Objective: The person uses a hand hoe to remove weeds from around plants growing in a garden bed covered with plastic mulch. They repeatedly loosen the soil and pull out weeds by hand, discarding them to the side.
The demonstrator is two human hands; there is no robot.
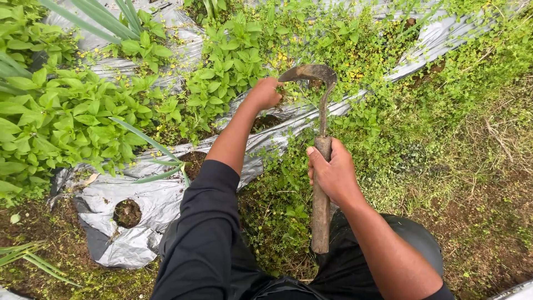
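Right hand (332, 172) wrapped around wooden handle of sickle (321, 139); curved blade well ahead of it, tip just beside left hand (265, 93). Left hand fisted on weeds (288, 91) beside silver plastic mulch (139, 205). Stems inside fist hidden; blade edge hard to make out.

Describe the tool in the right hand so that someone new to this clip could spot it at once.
Start at the silver plastic sheet lying across the weedy bed. Near its right edge the right hand grips a sickle by a worn wooden handle. Its rusty curved blade hooks left toward the left hand, the only metal among the leaves.
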